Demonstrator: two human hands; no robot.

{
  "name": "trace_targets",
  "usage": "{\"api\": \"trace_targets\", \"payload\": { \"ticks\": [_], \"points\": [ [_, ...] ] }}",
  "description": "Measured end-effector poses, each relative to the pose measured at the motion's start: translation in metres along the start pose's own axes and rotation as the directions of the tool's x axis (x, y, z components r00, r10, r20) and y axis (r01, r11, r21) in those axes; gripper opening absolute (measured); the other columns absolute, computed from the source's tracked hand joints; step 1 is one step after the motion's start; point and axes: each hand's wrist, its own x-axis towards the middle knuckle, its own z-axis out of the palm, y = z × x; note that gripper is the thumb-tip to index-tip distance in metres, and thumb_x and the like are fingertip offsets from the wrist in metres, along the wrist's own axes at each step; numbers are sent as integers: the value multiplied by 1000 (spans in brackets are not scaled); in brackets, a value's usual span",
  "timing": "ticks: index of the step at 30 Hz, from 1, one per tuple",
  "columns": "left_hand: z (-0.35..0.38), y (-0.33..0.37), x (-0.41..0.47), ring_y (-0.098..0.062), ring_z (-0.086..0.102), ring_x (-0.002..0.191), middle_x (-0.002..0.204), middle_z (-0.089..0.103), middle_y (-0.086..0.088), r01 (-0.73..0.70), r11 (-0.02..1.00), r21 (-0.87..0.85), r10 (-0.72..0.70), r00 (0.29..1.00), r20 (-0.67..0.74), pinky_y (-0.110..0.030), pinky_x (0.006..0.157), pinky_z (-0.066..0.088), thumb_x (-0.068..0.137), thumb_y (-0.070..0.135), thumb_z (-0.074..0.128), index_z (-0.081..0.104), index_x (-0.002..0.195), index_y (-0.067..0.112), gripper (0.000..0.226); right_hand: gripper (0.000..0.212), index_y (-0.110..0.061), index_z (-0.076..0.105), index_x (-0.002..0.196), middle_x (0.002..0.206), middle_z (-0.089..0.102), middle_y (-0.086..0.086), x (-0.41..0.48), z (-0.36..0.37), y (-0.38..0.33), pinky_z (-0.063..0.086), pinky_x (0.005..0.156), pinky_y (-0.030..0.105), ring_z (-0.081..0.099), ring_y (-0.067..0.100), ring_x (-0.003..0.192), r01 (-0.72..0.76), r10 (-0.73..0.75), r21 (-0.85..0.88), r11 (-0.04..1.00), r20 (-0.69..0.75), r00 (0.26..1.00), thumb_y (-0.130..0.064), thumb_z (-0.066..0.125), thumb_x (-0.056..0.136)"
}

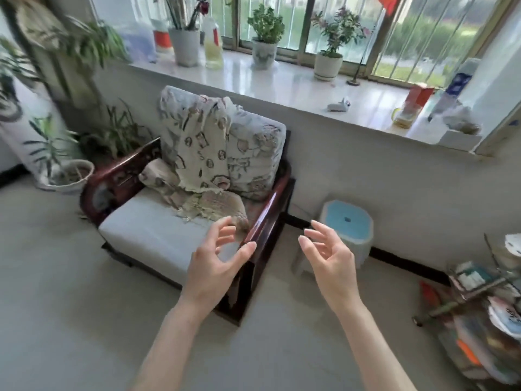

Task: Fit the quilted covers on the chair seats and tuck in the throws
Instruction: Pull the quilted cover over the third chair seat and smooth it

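My left hand [217, 263] and right hand [331, 259] are loose and hold nothing. Past them, the throw [197, 148] hangs crumpled over the back cushion [253, 153] onto the seat [149, 230]. It looks soft and light; I'd pinch its fringed edge [197, 214].

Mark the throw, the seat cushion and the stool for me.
Throw [201, 142]: head view, on its draped middle.
Seat cushion [146, 230]: head view, on its bare white top.
Stool [348, 221]: head view, on its blue top.
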Motion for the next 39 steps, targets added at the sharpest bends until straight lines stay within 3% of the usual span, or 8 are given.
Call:
{"api": "trace_targets", "payload": {
  "ticks": [7,10,18,22,31,39],
  "points": [
    [-85,-47,82,11,53,106,117,57,20,80,997,9,-78,988,-137,-18,94,39,60,70,62,43,119,47,66,36,-24,60,123,104,68,-10,83,128,-17,47,77,7,63,-10,83,41,-42,11,999,189,981,-23,69,88],
    [-120,-68,131,8,54,109,118,57,19,104,994,16,-100,981,-166,-18,97,39,68,66,73,44,122,43,66,36,-25,59,123,105,67,-10,124,184,-19,46,74,7,63,-10,84,47,-52,30,998,228,972,-22,69,88],
    [-188,-119,257,7,55,109,118,57,18,187,982,17,-181,967,-179,-19,97,40,71,59,73,47,126,34,66,36,-20,61,123,105,68,-6,231,318,-17,44,72,4,62,-10,84,-14,13,0,1000,261,965,-21,69,88],
    [-224,-143,314,9,55,107,117,58,18,237,971,-5,-234,956,-178,-12,92,39,71,57,73,47,124,35,63,34,-20,61,122,103,68,-5,274,370,-22,42,70,2,61,-13,81,-52,56,-25,998,273,960,-19,68,89],
    [-279,-213,433,11,56,102,116,59,14,328,945,5,-328,945,-3,-13,91,41,73,45,73,48,123,34,57,32,-24,62,118,101,69,-7,342,476,-11,43,72,4,63,-8,84,-174,185,-80,982,164,969,-20,71,87],
    [-298,-294,512,0,58,106,113,59,16,428,898,108,-440,886,148,-28,98,43,79,33,75,49,122,32,50,31,-23,62,118,101,69,-9,368,549,32,43,71,5,63,-7,84,-371,372,-83,925,0,928,-22,70,88]
  ]
}}
